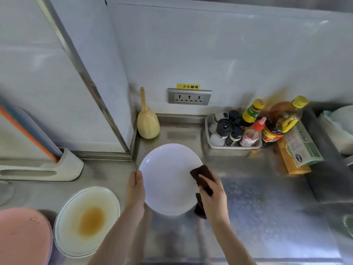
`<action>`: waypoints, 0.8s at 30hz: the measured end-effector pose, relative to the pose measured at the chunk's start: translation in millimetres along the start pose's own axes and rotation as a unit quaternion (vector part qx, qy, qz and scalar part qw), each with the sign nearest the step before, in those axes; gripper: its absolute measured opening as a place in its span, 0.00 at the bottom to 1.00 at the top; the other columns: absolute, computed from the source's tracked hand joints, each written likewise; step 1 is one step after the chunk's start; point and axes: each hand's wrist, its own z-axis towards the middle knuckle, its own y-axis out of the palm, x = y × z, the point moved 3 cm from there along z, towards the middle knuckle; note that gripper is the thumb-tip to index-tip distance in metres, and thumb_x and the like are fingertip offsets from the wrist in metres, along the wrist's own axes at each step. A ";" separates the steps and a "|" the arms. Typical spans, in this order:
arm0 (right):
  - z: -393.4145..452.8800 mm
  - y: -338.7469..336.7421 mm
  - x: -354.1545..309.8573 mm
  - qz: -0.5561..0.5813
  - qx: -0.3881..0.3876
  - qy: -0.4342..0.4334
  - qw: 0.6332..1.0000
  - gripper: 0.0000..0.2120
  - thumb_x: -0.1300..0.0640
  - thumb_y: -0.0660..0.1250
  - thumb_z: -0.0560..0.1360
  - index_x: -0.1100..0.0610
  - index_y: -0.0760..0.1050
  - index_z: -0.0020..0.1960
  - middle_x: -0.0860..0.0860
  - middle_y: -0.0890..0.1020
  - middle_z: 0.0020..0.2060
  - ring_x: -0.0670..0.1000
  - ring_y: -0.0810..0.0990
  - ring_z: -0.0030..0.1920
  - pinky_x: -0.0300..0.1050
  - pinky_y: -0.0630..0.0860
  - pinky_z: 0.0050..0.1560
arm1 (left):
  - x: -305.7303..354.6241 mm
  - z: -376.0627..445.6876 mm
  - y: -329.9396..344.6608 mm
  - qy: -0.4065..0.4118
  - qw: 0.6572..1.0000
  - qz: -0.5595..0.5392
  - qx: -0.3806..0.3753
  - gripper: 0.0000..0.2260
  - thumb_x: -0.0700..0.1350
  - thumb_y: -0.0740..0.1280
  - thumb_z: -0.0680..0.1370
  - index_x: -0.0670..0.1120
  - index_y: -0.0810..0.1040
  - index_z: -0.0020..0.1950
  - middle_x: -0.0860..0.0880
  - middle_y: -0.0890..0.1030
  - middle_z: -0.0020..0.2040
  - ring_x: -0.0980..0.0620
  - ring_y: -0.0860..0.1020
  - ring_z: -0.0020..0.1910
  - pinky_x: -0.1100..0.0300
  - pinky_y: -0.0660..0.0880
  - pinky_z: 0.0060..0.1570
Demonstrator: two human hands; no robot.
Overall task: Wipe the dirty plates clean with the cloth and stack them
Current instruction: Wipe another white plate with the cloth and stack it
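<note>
On steel counter | left grip [136, 190] pinches glossy round plate [168, 180] | right grip [212, 197] clutches dark fuzzy cloth [201, 173]

A working kitchen: steel counter [248, 197], condiment bottles in a tray [234, 147], wall sockets [189, 97], dirty plate [87, 220].

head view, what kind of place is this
Most likely a kitchen, perhaps a commercial one: a stainless steel counter, a tray of condiment bottles against the wall, and a dirty plate waiting while the left hand holds a white plate and the right hand wipes it with a brown cloth.
</note>
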 end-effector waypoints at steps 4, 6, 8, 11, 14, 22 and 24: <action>-12.9 -10.5 9.7 0.025 0.107 0.025 0.994 0.16 0.67 0.64 0.75 0.49 0.81 0.52 0.38 0.75 0.58 0.48 0.76 0.59 0.54 0.74 0.61 | -0.7 16.4 2.7 0.009 1.000 0.023 -0.019 0.09 0.47 0.52 0.81 0.46 0.66 0.58 0.47 0.74 0.49 0.46 0.76 0.48 0.48 0.76 0.45; -13.7 -22.1 12.0 0.010 0.157 0.029 0.987 0.15 0.67 0.64 0.76 0.49 0.80 0.53 0.38 0.73 0.58 0.50 0.75 0.60 0.59 0.73 0.61 | -1.5 23.9 5.8 0.003 0.999 0.046 -0.016 0.07 0.45 0.53 0.80 0.46 0.63 0.57 0.47 0.73 0.47 0.45 0.75 0.47 0.49 0.76 0.43; -11.3 -31.0 13.7 -0.002 0.175 0.035 0.984 0.15 0.66 0.63 0.76 0.47 0.79 0.52 0.39 0.73 0.58 0.51 0.75 0.59 0.60 0.74 0.59 | -3.7 30.6 8.9 -0.004 0.997 0.081 0.002 0.05 0.44 0.52 0.80 0.47 0.62 0.55 0.46 0.72 0.47 0.43 0.75 0.48 0.44 0.77 0.48; -7.3 -36.2 13.0 -0.021 0.180 0.043 0.983 0.17 0.64 0.64 0.76 0.42 0.78 0.49 0.36 0.73 0.56 0.52 0.76 0.58 0.61 0.76 0.56 | -4.0 36.5 17.7 0.002 0.993 0.114 0.005 0.06 0.43 0.52 0.81 0.46 0.63 0.56 0.44 0.73 0.52 0.41 0.74 0.51 0.41 0.75 0.55; -6.4 -36.9 13.5 -0.020 0.185 0.045 0.981 0.15 0.65 0.64 0.76 0.46 0.80 0.53 0.38 0.74 0.58 0.51 0.75 0.59 0.53 0.73 0.60 | -4.7 38.6 26.9 0.021 0.992 0.122 0.009 0.09 0.40 0.53 0.81 0.40 0.65 0.59 0.43 0.73 0.52 0.43 0.73 0.49 0.50 0.73 0.51; -8.6 -34.2 23.1 -0.033 0.182 0.069 0.980 0.15 0.65 0.64 0.76 0.47 0.80 0.53 0.39 0.73 0.59 0.52 0.75 0.60 0.60 0.74 0.59 | -9.8 43.6 18.9 0.117 0.939 0.309 0.095 0.09 0.45 0.60 0.78 0.42 0.78 0.50 0.43 0.71 0.50 0.41 0.74 0.47 0.54 0.71 0.46; -11.7 -31.3 20.0 -0.019 0.173 0.075 0.982 0.19 0.62 0.64 0.77 0.36 0.78 0.48 0.33 0.72 0.57 0.52 0.77 0.58 0.63 0.77 0.53 | -14.3 44.2 18.1 0.108 0.941 0.307 0.090 0.09 0.45 0.61 0.78 0.44 0.79 0.51 0.45 0.69 0.49 0.40 0.74 0.47 0.54 0.71 0.47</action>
